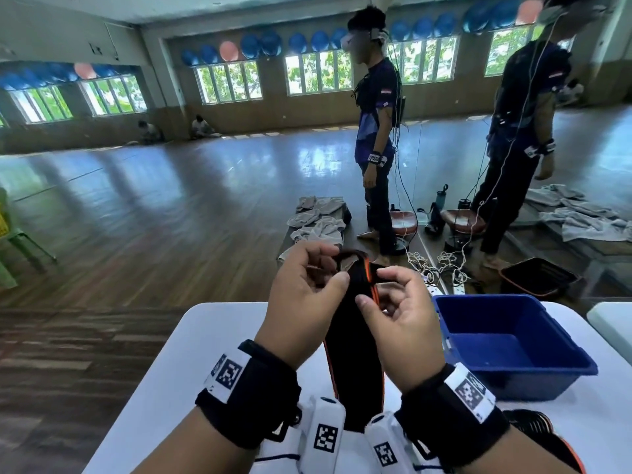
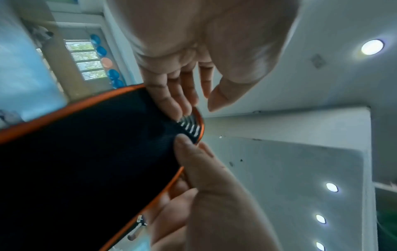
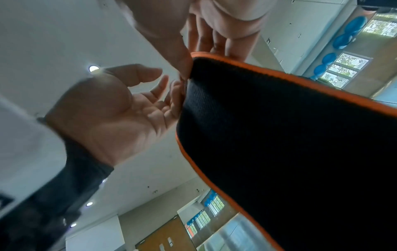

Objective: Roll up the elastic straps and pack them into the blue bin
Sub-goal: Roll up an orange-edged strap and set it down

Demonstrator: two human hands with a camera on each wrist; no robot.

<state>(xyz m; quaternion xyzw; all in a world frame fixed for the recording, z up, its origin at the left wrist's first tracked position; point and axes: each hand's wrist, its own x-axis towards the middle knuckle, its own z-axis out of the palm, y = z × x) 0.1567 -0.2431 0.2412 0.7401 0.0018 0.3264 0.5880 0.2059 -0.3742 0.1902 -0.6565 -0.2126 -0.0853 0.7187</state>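
- Hands were raised above the near edge of the white table, both at the top end of a wide black elastic strap with orange edging.
- I saw my left hand with fingers curled, pinching the strap's folded top end.
- My right hand pinched the same end from the other side, thumb on the black face and fingers curled behind.
- From that end the strap hung down between my wrists toward the table's near edge.
- I found the blue plastic bin at the table's right side, just beside my right hand.
- More black strap with orange trim lay at the near right corner.
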